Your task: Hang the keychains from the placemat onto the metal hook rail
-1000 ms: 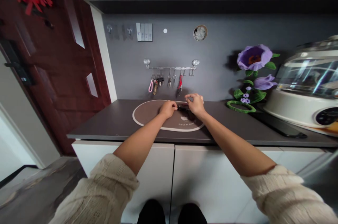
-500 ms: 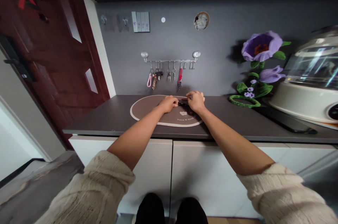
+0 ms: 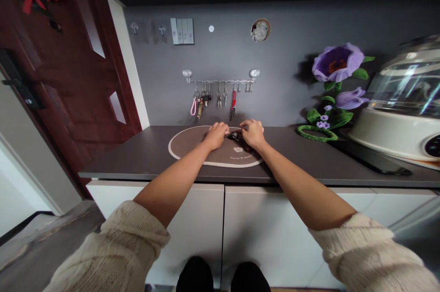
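On a brown oval mat (image 3: 189, 145) with a pale rim lies a small dark bunch, which looks like keys on a ring (image 3: 235, 136). My left hand (image 3: 217, 135) is closed, its fingertips pinching the bunch's left end. From the other side, my right hand (image 3: 253, 133) curls its fingers over the right end, and a dark part shows beneath that hand. Both hands rest low over the mat, a short gap apart. My fingers cover much of the bunch, so its details are hard to make out.
Behind the mat, a wall rail (image 3: 220, 81) carries several hanging keys, one with a pink strap (image 3: 193, 107) and one with a red cord (image 3: 233, 98). To the right stand purple fabric flowers (image 3: 338, 63), a black flat object (image 3: 371, 158) and a white appliance (image 3: 395, 129).
The hands have drawn slightly apart, with my left hand a little further left, so more of the dark bunch shows between them. The view has tilted slightly.
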A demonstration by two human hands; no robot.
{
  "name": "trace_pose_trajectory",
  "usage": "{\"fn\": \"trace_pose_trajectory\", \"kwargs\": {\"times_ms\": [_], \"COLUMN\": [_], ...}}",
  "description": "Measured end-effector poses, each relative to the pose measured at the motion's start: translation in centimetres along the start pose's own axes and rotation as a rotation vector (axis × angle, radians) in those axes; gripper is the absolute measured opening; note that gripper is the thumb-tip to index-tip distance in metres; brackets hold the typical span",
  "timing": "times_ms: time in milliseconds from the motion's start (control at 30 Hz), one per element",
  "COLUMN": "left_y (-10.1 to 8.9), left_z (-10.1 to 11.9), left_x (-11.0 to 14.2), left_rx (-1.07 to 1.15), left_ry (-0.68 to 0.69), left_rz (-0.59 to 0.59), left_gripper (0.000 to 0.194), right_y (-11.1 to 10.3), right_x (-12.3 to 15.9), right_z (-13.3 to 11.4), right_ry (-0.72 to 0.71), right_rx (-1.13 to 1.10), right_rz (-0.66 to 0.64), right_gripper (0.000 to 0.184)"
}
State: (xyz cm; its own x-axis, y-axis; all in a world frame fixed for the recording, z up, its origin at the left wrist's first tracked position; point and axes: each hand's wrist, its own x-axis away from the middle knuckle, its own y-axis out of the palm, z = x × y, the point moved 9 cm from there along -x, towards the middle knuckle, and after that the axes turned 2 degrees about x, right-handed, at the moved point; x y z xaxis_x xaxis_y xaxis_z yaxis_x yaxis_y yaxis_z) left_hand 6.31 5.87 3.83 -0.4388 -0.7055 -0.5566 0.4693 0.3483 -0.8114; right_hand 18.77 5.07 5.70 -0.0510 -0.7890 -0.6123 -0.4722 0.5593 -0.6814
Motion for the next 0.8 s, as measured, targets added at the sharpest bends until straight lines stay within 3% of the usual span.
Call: {"fn": "trace_pose_trajectory", "kwargs": {"times_ms": [533,800], "left_y": [-2.2,-2.8], "left_z": [-0.3,-0.8], "left_x": [-0.3,-0.3], "left_rx": [0.139,0.185], "left_ry": [-0.022,-0.087], "left_rz": [0.262,0.333], "left_gripper": [0.021,0.019], "right_y": [0.2,-0.1], "right_x": [0.5,0.5], "right_z": [-3.2,-3.2], "right_ry": [-0.256,-0.240], "right_rx": [-0.173,-0.358], "right_rz": [-0.082,-0.082], "right_gripper": [0.018,0.016]}}
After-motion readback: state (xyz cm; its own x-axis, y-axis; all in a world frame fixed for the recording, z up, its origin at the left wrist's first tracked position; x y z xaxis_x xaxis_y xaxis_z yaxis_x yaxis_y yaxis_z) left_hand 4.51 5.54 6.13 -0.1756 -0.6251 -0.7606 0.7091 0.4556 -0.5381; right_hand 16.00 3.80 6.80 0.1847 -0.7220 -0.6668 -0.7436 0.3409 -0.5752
